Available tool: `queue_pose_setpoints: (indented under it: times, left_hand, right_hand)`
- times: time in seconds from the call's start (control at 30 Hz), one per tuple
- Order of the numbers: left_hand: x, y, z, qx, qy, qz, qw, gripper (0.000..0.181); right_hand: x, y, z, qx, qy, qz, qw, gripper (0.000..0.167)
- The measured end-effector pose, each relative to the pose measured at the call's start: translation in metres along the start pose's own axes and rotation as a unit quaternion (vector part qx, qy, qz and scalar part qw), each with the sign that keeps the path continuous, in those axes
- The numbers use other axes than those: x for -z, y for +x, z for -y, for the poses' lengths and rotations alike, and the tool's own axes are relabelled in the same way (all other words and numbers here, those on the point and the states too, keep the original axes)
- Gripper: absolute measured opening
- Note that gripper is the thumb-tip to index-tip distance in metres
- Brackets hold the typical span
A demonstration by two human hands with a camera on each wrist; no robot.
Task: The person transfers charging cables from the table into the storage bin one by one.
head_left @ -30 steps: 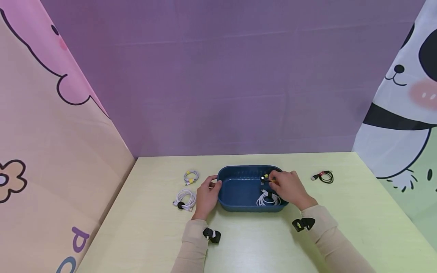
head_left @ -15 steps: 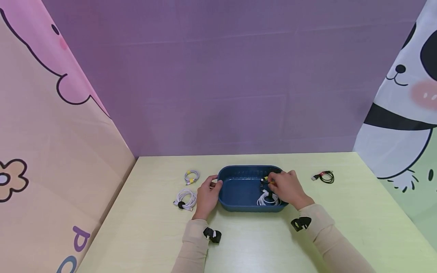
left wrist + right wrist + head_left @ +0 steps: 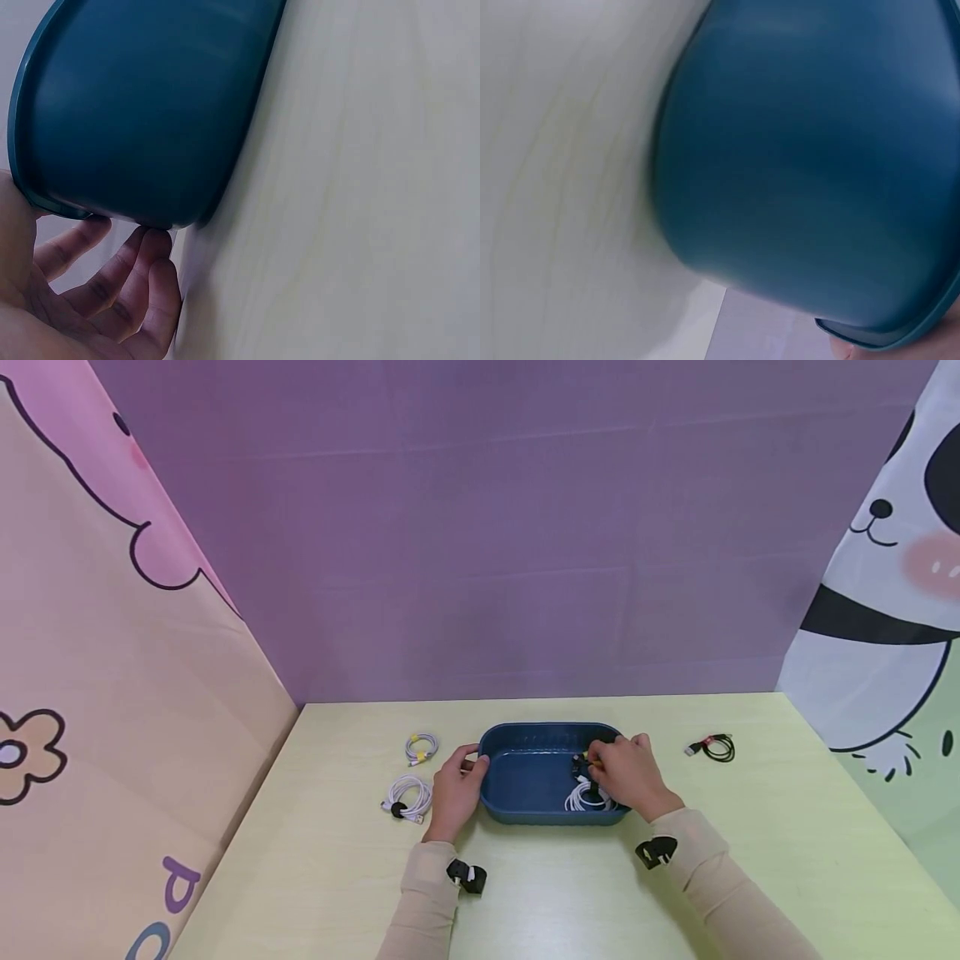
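A blue plastic tray sits on the table. At its left end my left hand grips it, thumb over the rim and fingertips against the outer wall, as the left wrist view shows with the hand under the tray wall. My right hand reaches over the right end and pinches a black cable with a yellow tie inside the tray; the fingertips are partly hidden. Just in front of it, a coiled white cable lies in the tray. In the right wrist view the tray wall hides the fingers.
Left of the tray lie a white cable coil with a black tie and a smaller pale coil with yellow ties. A black cable coil with a red tie lies to the right. A purple backdrop stands behind the table.
My right hand has shifted slightly left and lower inside the tray, and the black cable's end has turned a little. My left hand stays on the tray's rim.
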State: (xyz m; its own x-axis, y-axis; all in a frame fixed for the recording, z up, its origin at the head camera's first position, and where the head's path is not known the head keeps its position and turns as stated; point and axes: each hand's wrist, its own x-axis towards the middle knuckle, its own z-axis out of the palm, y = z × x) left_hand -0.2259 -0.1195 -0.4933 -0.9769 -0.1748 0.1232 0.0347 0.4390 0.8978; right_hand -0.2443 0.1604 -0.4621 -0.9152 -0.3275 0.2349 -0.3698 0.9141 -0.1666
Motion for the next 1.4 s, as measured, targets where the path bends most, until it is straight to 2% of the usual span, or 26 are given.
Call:
queue_pose_setpoints:
  times: [1.03, 1.4]
  left_hand:
    - [-0.001, 0.001, 0.002, -0.008, -0.004, -0.004, 1.0000, 0.032]
    - [0.000, 0.000, 0.000, -0.008, -0.006, -0.001, 0.9999, 0.032]
  right_hand:
    - [-0.006, 0.000, 0.005, -0.007, -0.063, 0.013, 0.9979, 0.011]
    - [-0.010, -0.001, 0.004, -0.001, -0.066, -0.002, 0.9978, 0.011]
